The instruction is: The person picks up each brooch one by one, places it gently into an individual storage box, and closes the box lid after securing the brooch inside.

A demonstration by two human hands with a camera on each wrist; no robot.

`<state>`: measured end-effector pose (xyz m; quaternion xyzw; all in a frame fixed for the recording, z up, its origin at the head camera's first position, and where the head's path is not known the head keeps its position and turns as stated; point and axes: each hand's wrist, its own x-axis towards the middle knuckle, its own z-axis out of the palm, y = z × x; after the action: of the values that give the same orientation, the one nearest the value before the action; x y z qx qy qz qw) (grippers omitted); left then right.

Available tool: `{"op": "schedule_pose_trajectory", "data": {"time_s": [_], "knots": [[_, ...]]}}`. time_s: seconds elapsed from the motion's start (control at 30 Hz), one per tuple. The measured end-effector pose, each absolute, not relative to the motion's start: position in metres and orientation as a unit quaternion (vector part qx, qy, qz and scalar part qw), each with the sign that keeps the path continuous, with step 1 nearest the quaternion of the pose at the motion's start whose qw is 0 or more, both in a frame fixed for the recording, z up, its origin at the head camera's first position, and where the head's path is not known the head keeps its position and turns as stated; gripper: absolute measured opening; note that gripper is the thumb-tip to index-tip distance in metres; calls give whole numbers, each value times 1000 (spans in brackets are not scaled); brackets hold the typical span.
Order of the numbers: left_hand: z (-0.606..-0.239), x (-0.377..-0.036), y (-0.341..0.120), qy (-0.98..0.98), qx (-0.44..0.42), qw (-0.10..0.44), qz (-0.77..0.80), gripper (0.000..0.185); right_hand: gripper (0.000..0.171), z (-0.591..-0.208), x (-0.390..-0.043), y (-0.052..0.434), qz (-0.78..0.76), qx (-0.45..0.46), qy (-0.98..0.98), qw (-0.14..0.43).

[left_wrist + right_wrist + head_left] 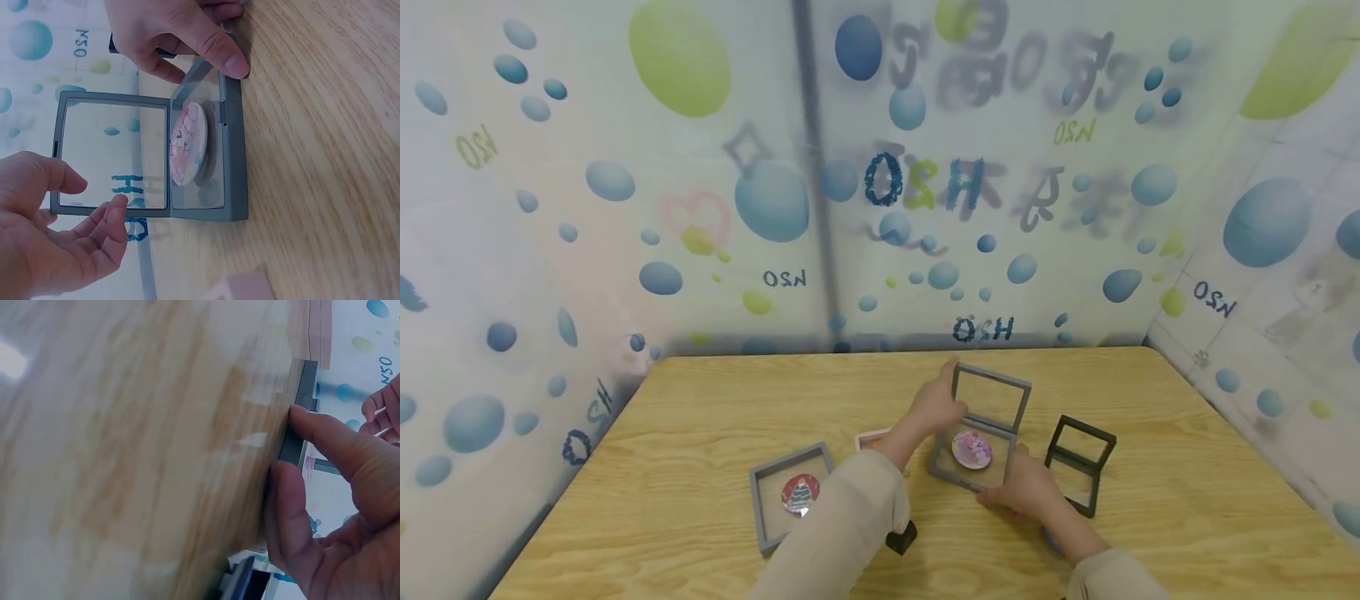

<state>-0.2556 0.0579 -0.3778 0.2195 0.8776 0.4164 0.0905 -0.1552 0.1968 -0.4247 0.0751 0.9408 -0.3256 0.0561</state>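
Both hands work on one open grey display frame point(981, 433) near the middle of the wooden table point(700, 417). Left hand point(934, 406) reaches to the raised lid point(992, 397), which stands roughly upright with its clear film window; in the left wrist view the fingers point(103, 231) are loosely bent around the lid's outer edge, thumb on one side and fingertips on the other, though whether they actually press the rim cannot be told. Right hand point(1028, 493) lies at the near edge of the frame's base; its thumb point(215, 50) and a forefinger touch the base's corner, the fingers fairly straight, steadying rather than wrapping it. A round pink-patterned badge point(972, 448) sits on the clear film of the base, inside the frame. Just to the right of the open frame stands a black frame point(1078, 462), also open, apart from the hand. To the left, beyond the left sleeve point(842, 533), lies a closed grey frame point(793, 493) holding a red round badge point(800, 493). A small pink item point(872, 438) shows behind the left forearm, partly hidden. A wall covering printed with blue and green bubbles point(625, 167) surrounds the table on three sides.
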Motion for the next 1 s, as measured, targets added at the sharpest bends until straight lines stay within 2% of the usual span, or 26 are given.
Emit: {"op": "schedule_pose_trajectory", "data": {"time_s": [0.77,1.0], "knots": [[-368,-243,47,858,219,93,454,52,59,-428,-149,198,-363,82,927,40],[-363,-231,46,869,194,107,442,43,65,-428,-148,200,-372,82,924,42]]}}
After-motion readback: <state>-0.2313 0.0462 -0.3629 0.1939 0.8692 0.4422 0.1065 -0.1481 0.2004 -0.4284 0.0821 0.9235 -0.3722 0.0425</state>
